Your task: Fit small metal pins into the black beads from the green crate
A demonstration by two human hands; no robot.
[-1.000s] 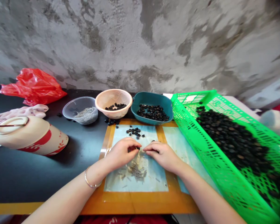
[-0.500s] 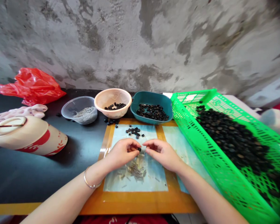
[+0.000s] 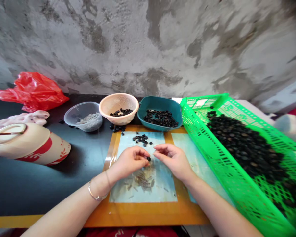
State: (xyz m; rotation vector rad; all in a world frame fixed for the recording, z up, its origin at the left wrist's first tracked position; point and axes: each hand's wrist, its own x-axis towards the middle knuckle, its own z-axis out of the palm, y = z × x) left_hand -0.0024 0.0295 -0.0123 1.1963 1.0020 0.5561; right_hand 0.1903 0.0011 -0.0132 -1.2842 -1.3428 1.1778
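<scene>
My left hand (image 3: 130, 162) pinches a small black ring-shaped bead (image 3: 148, 158) between its fingertips. My right hand (image 3: 172, 160) is close by on the right, fingers apart and holding nothing. Both hands hover over a pale blue sheet (image 3: 162, 187) on an orange-bordered board (image 3: 148, 214). Under them lies a scatter of thin grey slivers (image 3: 144, 181). A small group of black beads (image 3: 141, 139) lies on the sheet beyond my fingers. A bangle (image 3: 95, 194) circles my left wrist.
Black beads fill a pink strainer bowl (image 3: 118, 104), a teal dish (image 3: 160, 113) and a bright green slatted basket (image 3: 244, 148) on the right. Further left stand a clear bowl of grey bits (image 3: 85, 117), a tipped cream-and-red container (image 3: 29, 144) and a red plastic bag (image 3: 32, 92).
My hands have drawn apart. My right fingers have lifted off the bead and moved right, while my left fingertips keep it pinched.
</scene>
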